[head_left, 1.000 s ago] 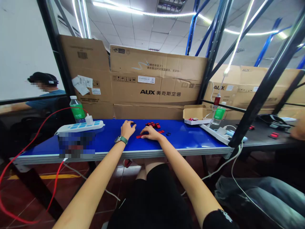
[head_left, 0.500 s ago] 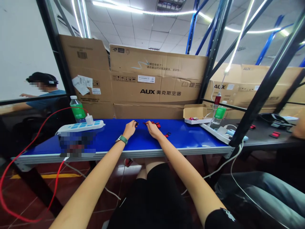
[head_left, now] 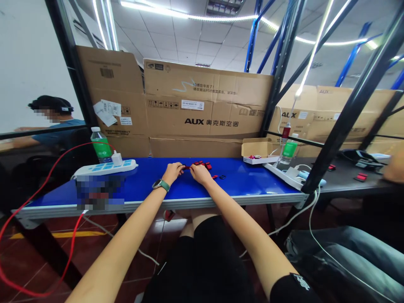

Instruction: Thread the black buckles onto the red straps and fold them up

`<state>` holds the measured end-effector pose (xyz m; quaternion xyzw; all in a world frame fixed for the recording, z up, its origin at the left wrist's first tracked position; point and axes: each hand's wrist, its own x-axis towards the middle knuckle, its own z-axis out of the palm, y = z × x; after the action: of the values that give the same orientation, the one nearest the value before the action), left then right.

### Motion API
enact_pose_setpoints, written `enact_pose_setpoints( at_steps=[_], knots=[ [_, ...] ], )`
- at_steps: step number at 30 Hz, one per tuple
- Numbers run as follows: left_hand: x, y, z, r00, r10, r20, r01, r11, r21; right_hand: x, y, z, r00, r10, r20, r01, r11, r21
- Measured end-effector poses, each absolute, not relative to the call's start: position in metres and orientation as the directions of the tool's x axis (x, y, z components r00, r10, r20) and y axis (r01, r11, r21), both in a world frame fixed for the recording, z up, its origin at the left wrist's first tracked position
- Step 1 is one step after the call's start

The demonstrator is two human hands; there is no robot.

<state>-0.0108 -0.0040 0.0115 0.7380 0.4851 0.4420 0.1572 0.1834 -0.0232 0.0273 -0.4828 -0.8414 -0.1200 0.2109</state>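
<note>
Over the middle of the blue tabletop, a small red and black piece bridges the fingertips of both hands; its exact kind is too small to make out. My left hand, with a green-banded watch on its wrist, pinches the left end. On the right end, my right hand is closed, its fingers partly hiding the piece. Just beyond the right hand lie several red and black pieces. A small black loop and a red bit rest to the right of that wrist.
An open carton with small items stands at the back right. Power strips lie at left and right. A green-labelled bottle is at the back left, before the cardboard wall. People sit on both sides.
My hands have come together from slightly apart; the black part at my left hand and the red part at my right now meet between the fingertips. The camera view has shifted slightly.
</note>
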Motion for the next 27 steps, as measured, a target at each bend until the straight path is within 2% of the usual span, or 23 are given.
enact_pose_setpoints(
  at_steps=[11,13,16,19,24,27],
  knots=[
    [-0.009,-0.01,0.015,0.121,0.831,0.543,0.534,-0.515,0.67,0.18,-0.021,0.025,-0.353,0.757,0.549,0.884,0.463,-0.069],
    [-0.009,-0.009,0.015,0.155,0.811,0.564,0.556,-0.543,0.63,0.18,-0.021,0.024,-0.374,0.75,0.546,0.867,0.492,-0.081],
    [-0.008,-0.008,0.014,0.251,0.749,0.612,0.629,-0.607,0.485,0.181,-0.018,0.021,-0.381,0.741,0.552,0.843,0.524,-0.121],
    [-0.006,-0.007,0.015,0.325,0.672,0.665,0.689,-0.65,0.321,0.181,-0.012,0.016,-0.365,0.733,0.575,0.796,0.565,-0.215],
    [-0.004,-0.01,0.017,0.368,0.612,0.7,0.69,-0.685,0.236,0.182,0.004,0.003,-0.334,0.747,0.576,0.544,0.651,-0.529],
    [-0.002,-0.014,0.018,0.443,0.586,0.678,0.675,-0.716,0.177,0.183,0.011,-0.001,-0.422,0.702,0.573,0.394,0.712,-0.581]
  ],
)
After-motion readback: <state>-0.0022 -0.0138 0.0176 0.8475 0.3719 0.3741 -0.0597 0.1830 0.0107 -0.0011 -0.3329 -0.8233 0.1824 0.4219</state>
